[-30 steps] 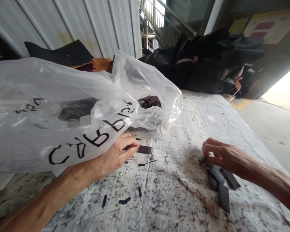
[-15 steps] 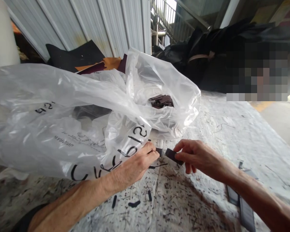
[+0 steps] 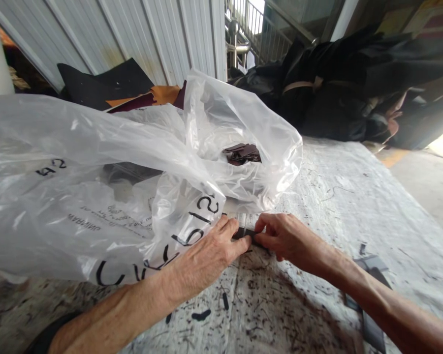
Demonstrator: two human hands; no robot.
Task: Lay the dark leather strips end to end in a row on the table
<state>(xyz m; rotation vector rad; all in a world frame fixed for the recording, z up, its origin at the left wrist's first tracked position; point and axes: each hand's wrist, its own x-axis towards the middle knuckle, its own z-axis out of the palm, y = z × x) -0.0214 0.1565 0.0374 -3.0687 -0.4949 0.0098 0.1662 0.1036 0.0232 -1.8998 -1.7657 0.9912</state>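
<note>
Your left hand (image 3: 214,248) and right hand (image 3: 290,241) pinch a flat, dark strip (image 3: 248,233); uneven pressure or the loose, clear plastic bag (image 3: 133,147) catching your left wrist could skew it.

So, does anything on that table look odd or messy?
Yes: dark specks and a few black scraps lie strewn across the near part of the pale table cover; they look like stray offcuts.
</note>
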